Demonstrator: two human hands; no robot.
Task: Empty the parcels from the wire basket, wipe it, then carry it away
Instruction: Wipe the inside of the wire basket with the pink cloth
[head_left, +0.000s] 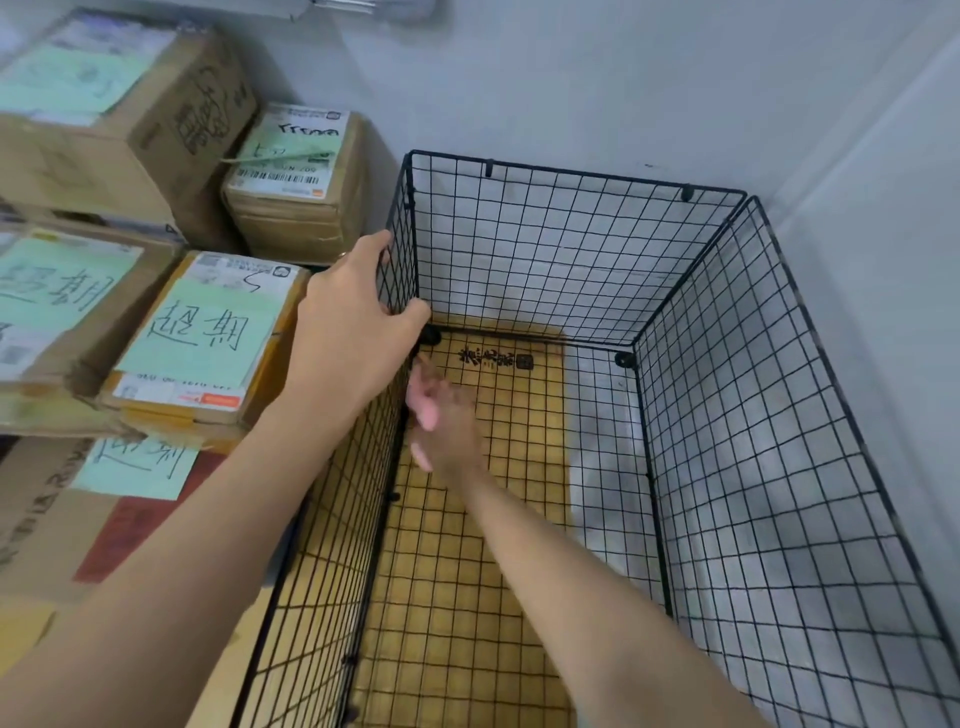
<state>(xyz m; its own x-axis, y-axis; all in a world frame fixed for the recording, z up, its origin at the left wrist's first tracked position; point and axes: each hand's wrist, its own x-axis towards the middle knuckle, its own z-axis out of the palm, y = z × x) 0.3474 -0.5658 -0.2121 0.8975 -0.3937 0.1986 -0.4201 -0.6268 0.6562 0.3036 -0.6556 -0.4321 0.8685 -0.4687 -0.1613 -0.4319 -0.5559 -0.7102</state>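
Left hand (353, 332) clamps the top rim of the wire basket (769, 415) at its left wall. Right hand (441, 421) reaches down inside, blurred, fingers spread and holding nothing. Basket sits in the wall corner over yellow cardboard (467, 571). Parcels (197, 343) with green labels are stacked just left of it.

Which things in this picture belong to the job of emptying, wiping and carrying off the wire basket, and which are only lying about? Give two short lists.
Belong to the job:
wire basket
left hand gripping its rim
right hand reaching inside
stacked parcels beside it

Lying about:
yellow cardboard sheet under the basket's floor
grey wall
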